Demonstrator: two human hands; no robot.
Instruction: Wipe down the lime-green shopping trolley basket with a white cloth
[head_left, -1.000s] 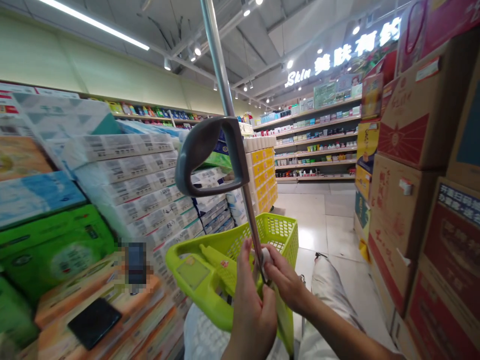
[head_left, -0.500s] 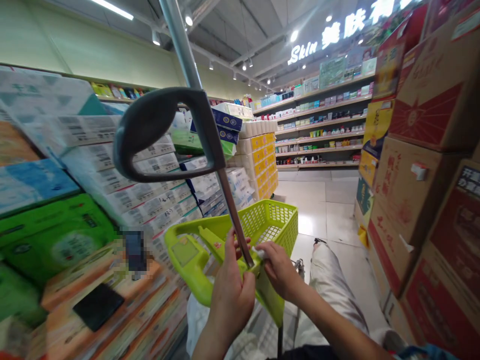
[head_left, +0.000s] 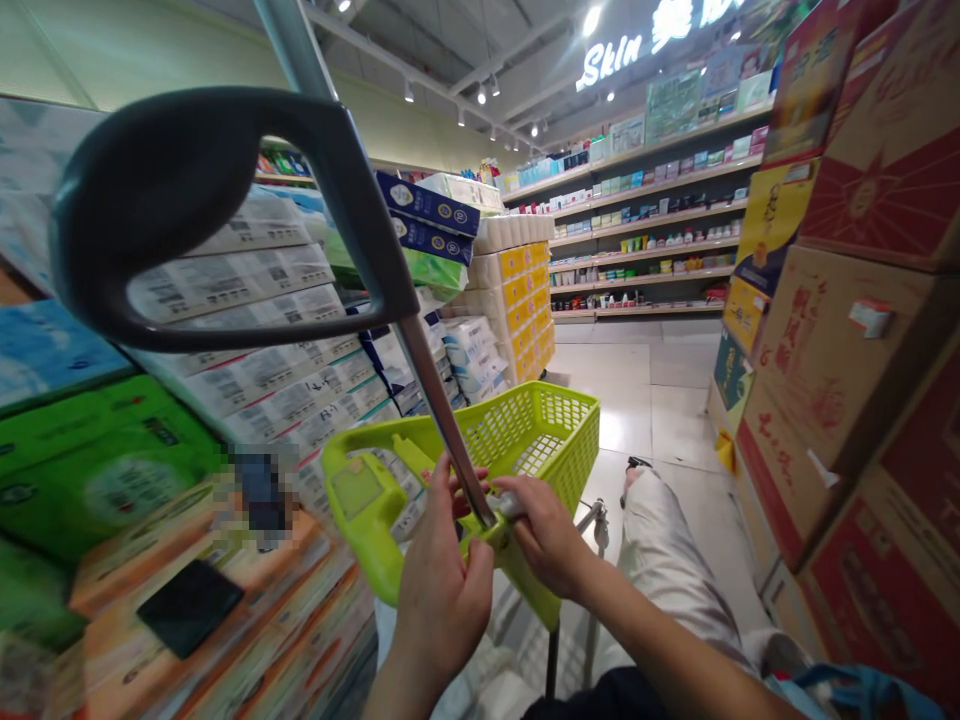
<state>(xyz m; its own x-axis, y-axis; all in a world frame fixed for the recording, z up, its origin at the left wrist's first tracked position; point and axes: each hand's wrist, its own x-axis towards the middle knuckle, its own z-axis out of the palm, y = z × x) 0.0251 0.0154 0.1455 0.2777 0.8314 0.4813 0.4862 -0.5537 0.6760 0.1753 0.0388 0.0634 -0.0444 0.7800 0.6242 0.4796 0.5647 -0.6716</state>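
A metal pole (head_left: 439,400) with a dark grey loop handle (head_left: 375,230) rises at a slant from the lime-green shopping cart (head_left: 581,450). My left hand (head_left: 446,590) is cupped round the lower pole, its fingers curled behind and its thumb near the green collar at the base. In the pinched fingers of my right hand (head_left: 551,535) is a crumpled white wipe or tissue (head_left: 508,503), close against the pole's right side just above that collar. Part of the wipe is hidden by the fingers. The visible part of the cart's basket has bare lattice walls.
Stacked tissue packs (head_left: 262,270) stand on the left, with orange cartons (head_left: 150,640) bearing a black flat object (head_left: 190,606) and a blurred-out item. Cardboard boxes (head_left: 832,350) are piled on the right. Product shelves (head_left: 652,240) line the back. A trousered leg (head_left: 667,570) extends beside the cart.
The pole's handle looks larger and further left now. Both hands have shifted slightly left in view and stay at the pole's base; more of the white wipe shows in my right fingers.
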